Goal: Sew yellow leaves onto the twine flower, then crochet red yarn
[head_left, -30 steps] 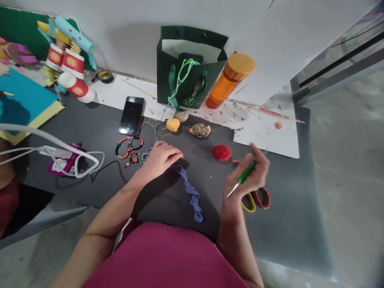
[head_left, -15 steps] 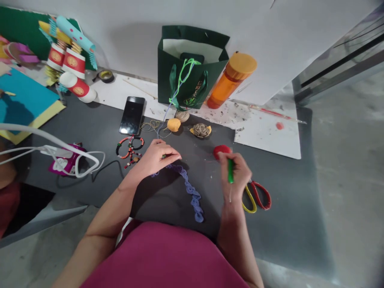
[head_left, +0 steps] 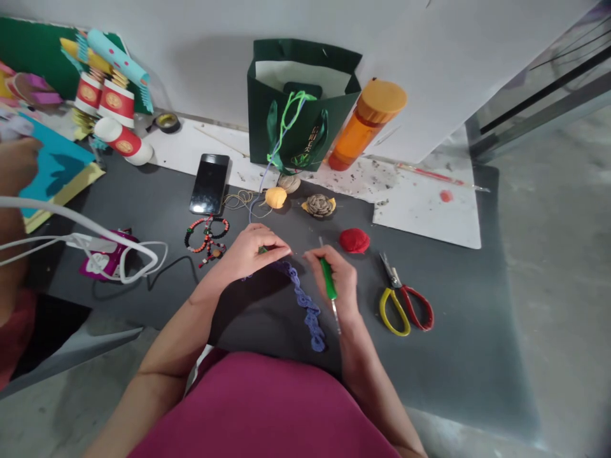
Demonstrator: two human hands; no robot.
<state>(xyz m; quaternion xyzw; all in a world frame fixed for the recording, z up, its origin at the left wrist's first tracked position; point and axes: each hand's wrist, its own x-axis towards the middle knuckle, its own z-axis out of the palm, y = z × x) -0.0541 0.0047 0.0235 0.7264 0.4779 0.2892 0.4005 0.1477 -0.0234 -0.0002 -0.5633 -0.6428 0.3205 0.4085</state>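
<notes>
L hand (head_left: pixel 247 253): fingers (head_left: pixel 274 247) pressed together and curled down, pinching a small green item (head_left: pixel 262 250) at the upper end of the blue crochet chain (head_left: pixel 305 299); item too small to ID.

R hand (head_left: pixel 334 273): fingers (head_left: pixel 334 262) wrapped around the green-handled crochet hook (head_left: pixel 328 278), metal shaft angled down toward the body, lying just beside the chain.

Chain position: flat on the dark grey counter (head_left: pixel 443 362), between both hands, running from L hand toward the torso.

Nearby: red yarn ball (head_left: pixel 354 240) beyond R hand; scissors w/ yellow and red handles (head_left: pixel 405 308) to its right; beaded bracelets (head_left: pixel 206 238) beyond L hand; black smartphone (head_left: pixel 209 183) further back; orange bottle (head_left: pixel 367 121) beside green paper bag (head_left: pixel 286 127).

Other person's hand (head_left: pixel 19 165) at far-left edge, over teal card (head_left: pixel 57 165).
</notes>
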